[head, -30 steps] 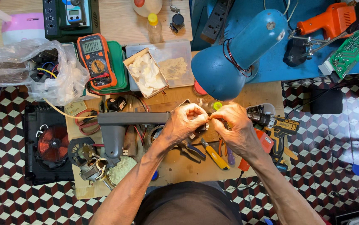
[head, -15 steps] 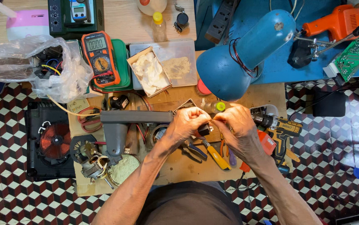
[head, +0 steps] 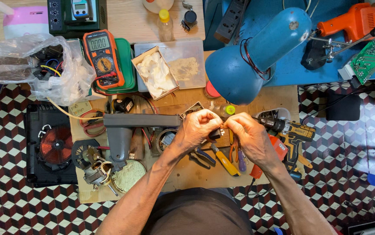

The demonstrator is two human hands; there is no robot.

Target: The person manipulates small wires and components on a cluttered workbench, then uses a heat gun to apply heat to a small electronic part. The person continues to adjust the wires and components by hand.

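My left hand [head: 197, 129] and my right hand [head: 245, 132] meet over the middle of a cluttered wooden board [head: 187, 169]. Between their fingertips sits a small black part [head: 215, 133], pinched from both sides. A long grey plastic housing [head: 140, 121] lies just left of my left hand, its end touching the wrist side of that hand. Under my hands lie pliers and screwdrivers with coloured handles [head: 226, 160]. What the black part is I cannot make out.
A blue desk lamp [head: 248, 61] hangs over the board's far edge. An orange multimeter [head: 102, 58], a small box of white cloth [head: 155, 74], a plastic bag [head: 31, 65], a yellow-black cordless drill [head: 289, 130], an induction coil unit [head: 55, 146] and a fan motor [head: 96, 167] surround the hands.
Both hands stay together on the small part; they shifted slightly right and toward me, fingers working on it. The camera view drifted a little.
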